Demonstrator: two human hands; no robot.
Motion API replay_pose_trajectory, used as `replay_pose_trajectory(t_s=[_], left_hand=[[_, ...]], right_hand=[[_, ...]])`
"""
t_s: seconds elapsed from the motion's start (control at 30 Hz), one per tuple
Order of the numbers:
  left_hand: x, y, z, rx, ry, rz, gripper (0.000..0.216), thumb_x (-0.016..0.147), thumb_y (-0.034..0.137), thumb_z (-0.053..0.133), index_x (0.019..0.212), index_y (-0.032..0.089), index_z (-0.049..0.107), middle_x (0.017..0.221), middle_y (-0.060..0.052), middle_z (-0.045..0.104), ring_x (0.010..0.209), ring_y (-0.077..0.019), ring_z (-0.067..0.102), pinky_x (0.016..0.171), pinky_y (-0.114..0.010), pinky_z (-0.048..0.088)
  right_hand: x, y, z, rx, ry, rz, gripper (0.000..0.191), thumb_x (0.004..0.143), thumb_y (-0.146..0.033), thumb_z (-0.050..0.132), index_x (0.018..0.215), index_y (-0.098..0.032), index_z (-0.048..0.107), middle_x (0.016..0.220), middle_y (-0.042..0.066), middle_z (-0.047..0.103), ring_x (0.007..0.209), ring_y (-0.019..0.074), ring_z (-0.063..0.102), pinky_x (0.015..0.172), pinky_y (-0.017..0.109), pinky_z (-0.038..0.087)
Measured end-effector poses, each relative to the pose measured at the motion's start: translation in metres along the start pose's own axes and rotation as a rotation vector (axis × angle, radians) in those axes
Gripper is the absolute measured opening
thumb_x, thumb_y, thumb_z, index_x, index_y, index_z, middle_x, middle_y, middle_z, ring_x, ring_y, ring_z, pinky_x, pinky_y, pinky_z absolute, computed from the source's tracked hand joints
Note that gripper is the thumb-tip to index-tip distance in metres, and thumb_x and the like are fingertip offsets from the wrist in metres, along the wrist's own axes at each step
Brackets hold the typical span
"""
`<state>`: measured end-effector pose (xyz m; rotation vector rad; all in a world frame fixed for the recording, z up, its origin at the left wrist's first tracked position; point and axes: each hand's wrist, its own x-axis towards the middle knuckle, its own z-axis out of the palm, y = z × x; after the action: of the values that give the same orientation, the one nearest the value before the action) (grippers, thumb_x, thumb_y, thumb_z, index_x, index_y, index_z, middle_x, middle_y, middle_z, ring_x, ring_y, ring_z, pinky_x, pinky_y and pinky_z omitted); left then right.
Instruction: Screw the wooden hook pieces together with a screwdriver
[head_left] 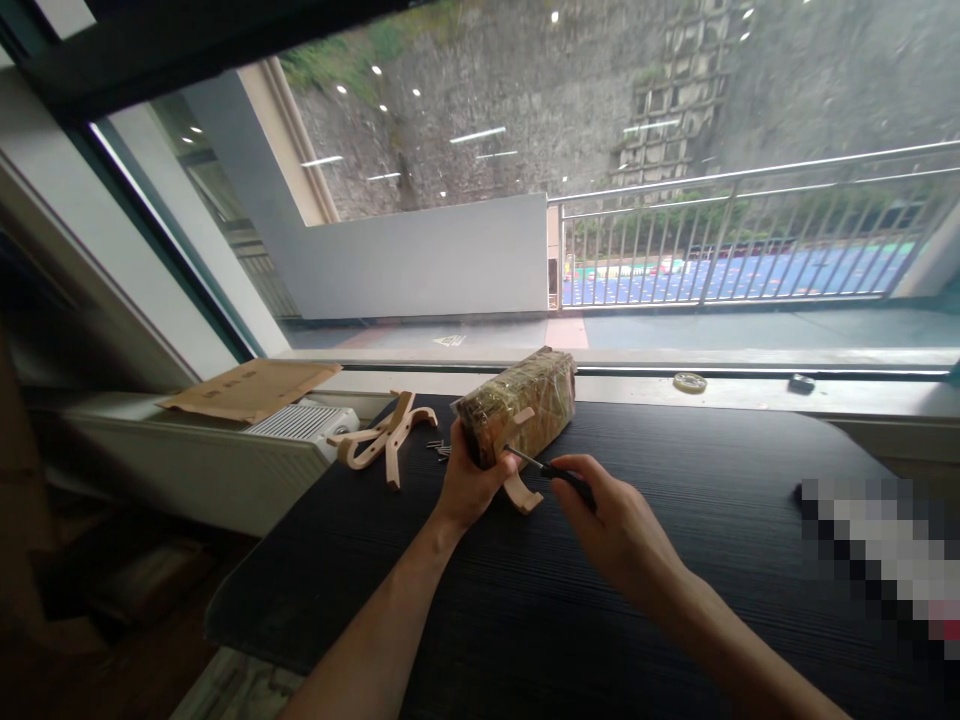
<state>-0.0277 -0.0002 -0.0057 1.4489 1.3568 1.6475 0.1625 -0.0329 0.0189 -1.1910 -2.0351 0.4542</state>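
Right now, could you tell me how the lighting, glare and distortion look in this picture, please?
Head view: daylight through the window, whose glass mirrors ceiling lights; wide-angle lens bends the railing; a pixelated patch hides the table's right edge; the hands appear sharp.

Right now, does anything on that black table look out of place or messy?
Only small things. A few screws lie loose on the black table beside spare wooden pieces, and a sheet of cardboard rests askew over the radiator's end.

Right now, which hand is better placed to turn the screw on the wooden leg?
Probably the right hand: it holds the screwdriver, whose tip is at the wooden leg. The left hand grips the wrapped block.
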Motion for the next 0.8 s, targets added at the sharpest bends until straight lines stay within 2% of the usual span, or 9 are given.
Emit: replay_pose_trajectory(t_s=[0.1,0.27,0.37,0.47,0.57,0.67,0.73,0.8], left_hand=[[0.0,-0.0003,-0.0003,0.002,-0.013,-0.008,0.063,0.063,0.023,0.072,0.116,0.022,0.038,0.099,-0.001,0.056,0.089,-0.0157,0.058,0.081,-0.03,0.047],[0.0002,0.0009,-0.0006,-0.026,-0.023,-0.017,0.066,0.062,0.022,0.073,0.117,0.022,0.037,0.1,-0.002,0.056,0.089,-0.0157,0.058,0.08,-0.029,0.048],[0.0002,0.0007,-0.0008,-0.007,-0.02,-0.026,0.064,0.062,0.023,0.073,0.115,0.022,0.039,0.098,-0.001,0.056,0.086,-0.015,0.058,0.078,-0.028,0.049],[0.0004,-0.0019,-0.0014,0.023,-0.011,-0.017,0.064,0.062,0.024,0.073,0.116,0.022,0.039,0.101,-0.002,0.056,0.089,-0.0155,0.057,0.081,-0.029,0.048],[0.0007,-0.0045,-0.0017,0.032,-0.02,0.006,0.065,0.064,0.025,0.073,0.119,0.022,0.038,0.103,-0.003,0.055,0.092,-0.0164,0.056,0.083,-0.031,0.047],[0.0009,-0.0042,-0.0016,0.033,-0.012,0.004,0.066,0.063,0.025,0.073,0.119,0.022,0.037,0.105,-0.004,0.055,0.095,-0.0175,0.056,0.085,-0.032,0.046],[0.0009,-0.003,-0.0015,0.035,-0.005,-0.004,0.066,0.063,0.024,0.073,0.118,0.022,0.037,0.105,-0.004,0.055,0.095,-0.0174,0.056,0.086,-0.032,0.046],[0.0009,-0.0023,-0.0015,0.033,-0.012,-0.011,0.066,0.063,0.024,0.073,0.118,0.022,0.036,0.104,-0.003,0.055,0.094,-0.017,0.056,0.085,-0.032,0.046]], right_hand=[[0.0005,-0.0008,-0.0027,-0.101,0.038,-0.066,0.027,0.085,-0.025,0.05,0.111,-0.021,0.053,0.085,0.002,0.068,0.066,0.016,0.063,0.057,0.026,0.043],[0.0024,0.0012,-0.0068,-0.338,0.1,-0.368,0.026,0.087,-0.013,0.046,0.109,-0.019,0.057,0.086,0.004,0.064,0.07,0.0152,0.061,0.059,0.025,0.04],[0.0022,0.0022,-0.0058,-0.378,0.131,-0.426,0.025,0.088,-0.013,0.046,0.109,-0.02,0.058,0.083,0.003,0.064,0.069,0.0143,0.06,0.06,0.025,0.04],[0.001,0.0006,-0.0037,-0.264,0.11,-0.361,0.021,0.089,-0.017,0.046,0.106,-0.018,0.058,0.084,0.003,0.066,0.07,0.0147,0.062,0.061,0.025,0.041],[0.0,-0.002,-0.0025,-0.073,0.061,-0.183,0.02,0.089,-0.024,0.047,0.106,-0.018,0.056,0.088,0.003,0.068,0.074,0.0154,0.065,0.062,0.025,0.043],[-0.0006,-0.0031,-0.0027,-0.001,-0.002,-0.02,0.02,0.089,-0.029,0.046,0.105,-0.02,0.055,0.078,0.0,0.069,0.066,0.0155,0.064,0.057,0.025,0.042],[-0.0006,-0.0029,-0.0038,-0.046,-0.006,-0.021,0.022,0.088,-0.029,0.047,0.108,-0.02,0.053,0.076,0.0,0.068,0.063,0.0165,0.063,0.055,0.026,0.042],[-0.0001,-0.0019,-0.0057,-0.132,0.035,-0.105,0.026,0.086,-0.025,0.048,0.112,-0.019,0.051,0.083,0.002,0.067,0.066,0.0178,0.063,0.057,0.028,0.042]])
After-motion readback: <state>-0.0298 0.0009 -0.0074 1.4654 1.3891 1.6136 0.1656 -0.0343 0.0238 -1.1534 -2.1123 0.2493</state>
